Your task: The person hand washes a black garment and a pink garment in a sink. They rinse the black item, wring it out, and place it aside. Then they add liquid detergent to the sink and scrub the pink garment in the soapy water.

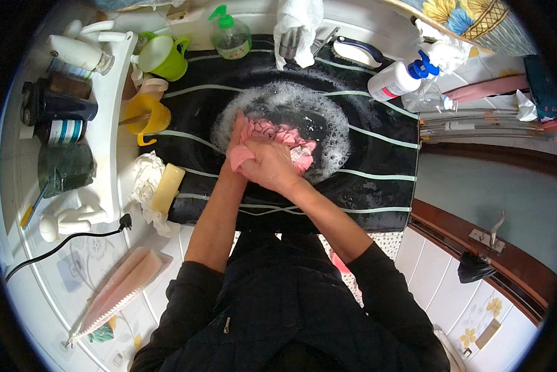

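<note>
A wet, bunched pink cloth (287, 135) with darker markings lies in white suds (334, 124) inside the black sink basin, whose countertop (377, 158) has pale wavy stripes. My left hand (235, 137) is on the cloth's left side, seen edge-on, cloth pressed against its palm. Over its wrist side crosses my right hand (269, 167), its fingers curled around a pink fold that pokes out on the left. The two hands touch each other, and the right one hides part of the left hand's fingers and some of the cloth.
Behind the basin stand a faucet (289, 44) draped with a white cloth, a green-topped pump bottle (233, 42) and a scrub brush (358, 52). A blue-topped white bottle (395, 82) is at right. Left are a green cup (162, 57), yellow cup (149, 116) and soap bar (168, 190).
</note>
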`<control>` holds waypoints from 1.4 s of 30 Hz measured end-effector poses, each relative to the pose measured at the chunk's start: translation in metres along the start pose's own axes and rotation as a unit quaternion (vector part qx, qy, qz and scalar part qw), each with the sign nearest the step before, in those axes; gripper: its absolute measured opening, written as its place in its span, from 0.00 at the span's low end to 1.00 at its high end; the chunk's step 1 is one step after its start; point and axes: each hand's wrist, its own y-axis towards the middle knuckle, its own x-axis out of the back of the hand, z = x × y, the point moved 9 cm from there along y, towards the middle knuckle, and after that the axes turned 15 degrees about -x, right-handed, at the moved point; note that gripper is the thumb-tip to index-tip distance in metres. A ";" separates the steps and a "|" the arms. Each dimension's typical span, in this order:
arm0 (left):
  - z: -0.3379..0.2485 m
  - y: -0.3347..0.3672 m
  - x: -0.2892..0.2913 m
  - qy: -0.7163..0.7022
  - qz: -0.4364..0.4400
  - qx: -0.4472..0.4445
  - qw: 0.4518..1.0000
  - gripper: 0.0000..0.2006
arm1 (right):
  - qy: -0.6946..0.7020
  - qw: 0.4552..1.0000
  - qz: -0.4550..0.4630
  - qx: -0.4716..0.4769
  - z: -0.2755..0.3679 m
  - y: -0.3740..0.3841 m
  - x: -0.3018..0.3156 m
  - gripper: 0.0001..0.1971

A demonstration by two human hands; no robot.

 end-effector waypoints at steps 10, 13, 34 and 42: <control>0.007 -0.028 0.003 0.120 -0.073 0.020 0.990 0.15 | 0.000 0.962 -0.165 -0.218 -0.096 0.063 0.025 0.16; -0.001 -0.042 -0.009 0.151 -0.024 -0.017 0.988 0.15 | -0.039 0.961 -0.164 -0.219 -0.121 0.066 0.039 0.17; 0.033 -0.104 -0.049 0.025 0.031 0.211 0.977 0.50 | 0.147 0.963 0.083 -0.210 -0.146 0.029 0.018 0.17; 0.028 -0.036 -0.013 -0.059 0.104 0.037 0.992 0.26 | -0.042 0.994 -0.096 0.040 0.022 -0.038 0.030 0.10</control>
